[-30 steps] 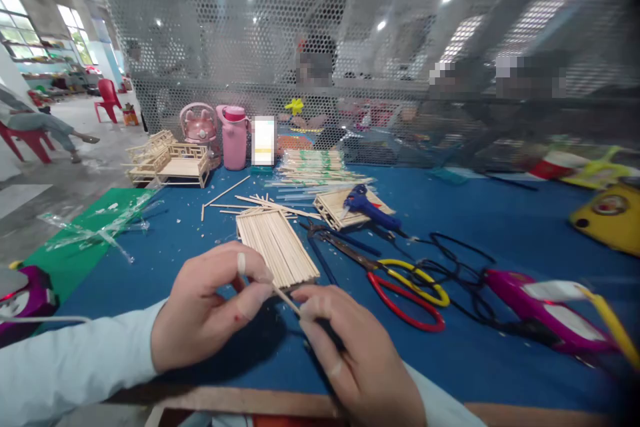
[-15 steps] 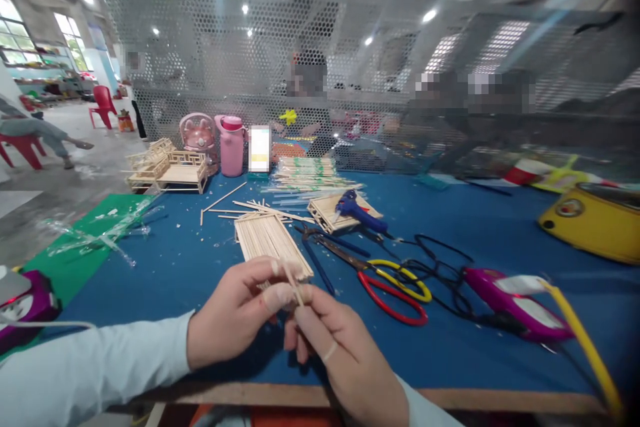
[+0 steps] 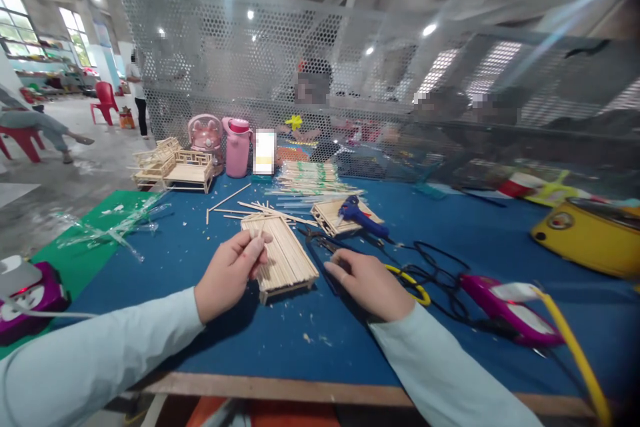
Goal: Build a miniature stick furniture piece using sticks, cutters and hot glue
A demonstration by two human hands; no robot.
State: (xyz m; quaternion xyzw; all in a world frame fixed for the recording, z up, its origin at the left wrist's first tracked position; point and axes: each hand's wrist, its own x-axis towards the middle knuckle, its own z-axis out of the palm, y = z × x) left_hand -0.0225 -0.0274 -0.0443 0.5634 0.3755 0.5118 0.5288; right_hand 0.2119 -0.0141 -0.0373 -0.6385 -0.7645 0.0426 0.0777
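Note:
My left hand [image 3: 227, 273] is closed in a pinch on a short thin wooden stick [image 3: 259, 232], held over the left side of a slatted stick panel [image 3: 285, 253] on small legs. My right hand [image 3: 373, 282] reaches low over the table with thumb and forefinger slightly apart; its other fingers are hidden beneath. It is right at dark-handled pliers [image 3: 320, 253] and covers much of a pair of scissors, whose yellow handle [image 3: 423, 292] shows beyond the wrist. Behind lies a blue glue gun [image 3: 363, 216] on a second stick piece [image 3: 325, 213].
Loose sticks [image 3: 240, 210] and bundled sticks [image 3: 305, 177] lie farther back. A stick-built model [image 3: 187, 172] stands beside a pink bottle [image 3: 239, 150]. Black cables [image 3: 435, 267] run toward a purple power strip [image 3: 510, 307]. A yellow container [image 3: 590, 240] sits right, before a perforated screen [image 3: 200, 60].
My hands have parted. The left moved up and left with the stick, over the panel; the right let go and moved right, to the pliers and scissors. The view shifted slightly.

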